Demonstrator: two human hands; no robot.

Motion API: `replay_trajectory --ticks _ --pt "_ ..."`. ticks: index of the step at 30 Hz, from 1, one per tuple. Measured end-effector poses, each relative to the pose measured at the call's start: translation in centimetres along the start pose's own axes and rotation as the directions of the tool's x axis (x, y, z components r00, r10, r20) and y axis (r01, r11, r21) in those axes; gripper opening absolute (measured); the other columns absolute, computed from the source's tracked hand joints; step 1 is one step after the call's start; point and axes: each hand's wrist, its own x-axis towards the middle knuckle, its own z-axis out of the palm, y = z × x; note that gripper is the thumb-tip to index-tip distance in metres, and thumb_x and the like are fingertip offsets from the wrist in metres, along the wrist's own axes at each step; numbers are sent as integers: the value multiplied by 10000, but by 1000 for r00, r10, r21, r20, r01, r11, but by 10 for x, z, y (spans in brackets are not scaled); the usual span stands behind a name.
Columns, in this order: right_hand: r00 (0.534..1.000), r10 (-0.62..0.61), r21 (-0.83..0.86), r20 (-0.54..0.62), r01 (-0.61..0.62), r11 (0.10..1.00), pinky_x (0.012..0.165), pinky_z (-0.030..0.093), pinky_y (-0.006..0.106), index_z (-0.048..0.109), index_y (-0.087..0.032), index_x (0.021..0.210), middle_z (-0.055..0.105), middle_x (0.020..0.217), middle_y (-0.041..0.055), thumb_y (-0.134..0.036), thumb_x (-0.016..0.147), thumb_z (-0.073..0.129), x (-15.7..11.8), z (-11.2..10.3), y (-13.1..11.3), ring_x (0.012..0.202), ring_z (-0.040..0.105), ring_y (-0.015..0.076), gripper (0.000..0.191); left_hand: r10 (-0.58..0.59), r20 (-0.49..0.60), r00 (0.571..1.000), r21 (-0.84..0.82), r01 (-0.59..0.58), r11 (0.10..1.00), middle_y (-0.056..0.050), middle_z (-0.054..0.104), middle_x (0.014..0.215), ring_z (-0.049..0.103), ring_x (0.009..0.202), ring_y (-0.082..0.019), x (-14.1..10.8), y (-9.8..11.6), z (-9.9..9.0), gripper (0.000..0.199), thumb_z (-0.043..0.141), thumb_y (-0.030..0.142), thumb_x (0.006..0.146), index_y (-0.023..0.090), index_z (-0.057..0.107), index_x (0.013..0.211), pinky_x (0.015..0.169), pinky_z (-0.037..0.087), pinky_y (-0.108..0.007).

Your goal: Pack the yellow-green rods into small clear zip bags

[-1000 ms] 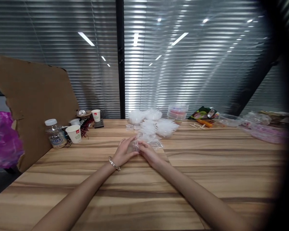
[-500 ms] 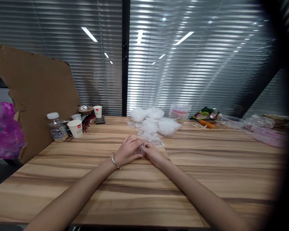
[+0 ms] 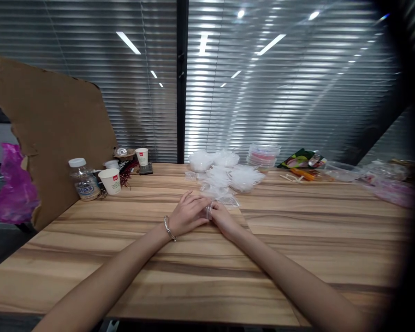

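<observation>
Forearms [image 3: 114, 272] stretch from the lower corners over a wood-grain tabletop [image 3: 180, 293], a silver bracelet [image 3: 169, 229] circling the left wrist. Where they meet, the left hand [image 3: 191, 215] lies palm down, its fingers over a small clear plastic bag [image 3: 208, 211]; whether they grip it cannot be told. The right hand [image 3: 224, 220] has its fingers bent together on the bag's right end, their tips partly hidden. The bag sits between the two hands, low over the tabletop.

Just beyond the fingers spreads a pile of clear bags with white contents [image 3: 216, 177]. Farther left stand a white-capped plastic bottle [image 3: 85, 184] and a paper cup [image 3: 111, 181], near an upright cardboard sheet [image 3: 58, 133]; a second paper cup [image 3: 142, 157] stands behind. Right of the pile are stacked clear tubs [image 3: 263, 156], then a green packet [image 3: 299, 159] behind an orange object [image 3: 302, 174]. Venetian blinds [image 3: 273, 101] fill the background.
</observation>
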Motion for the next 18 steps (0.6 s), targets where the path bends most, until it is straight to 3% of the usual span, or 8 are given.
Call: replay_trajectory --ticks 5,11,18 --pt "999 4 36 48 -6 999 711 419 233 669 -128 820 641 826 36 -239 703 587 -1 -1 -2 736 532 123 182 15 -16 1000 -1 -15 1000 -48 516 1328 433 1250 -188 0 0 0 557 463 491 850 263 377 1351 1165 178 -457" --pt "998 30 56 47 -33 998 657 383 212 659 -124 760 624 787 24 -209 688 581 1 -5 0 690 495 101 136 24 -54 998 13 -23 1000 -46 545 1295 463 1216 -180 -1 2 -2 525 468 476 853 263 397 1328 1153 211 -454" --pt "998 47 63 41 -49 997 648 377 215 646 -129 812 618 807 29 -285 711 605 2 -5 2 697 491 103 190 5 -112 994 19 -3 1000 -56 568 1261 465 1218 -176 -1 3 -3 476 471 449 859 249 438 1289 1166 185 -456"
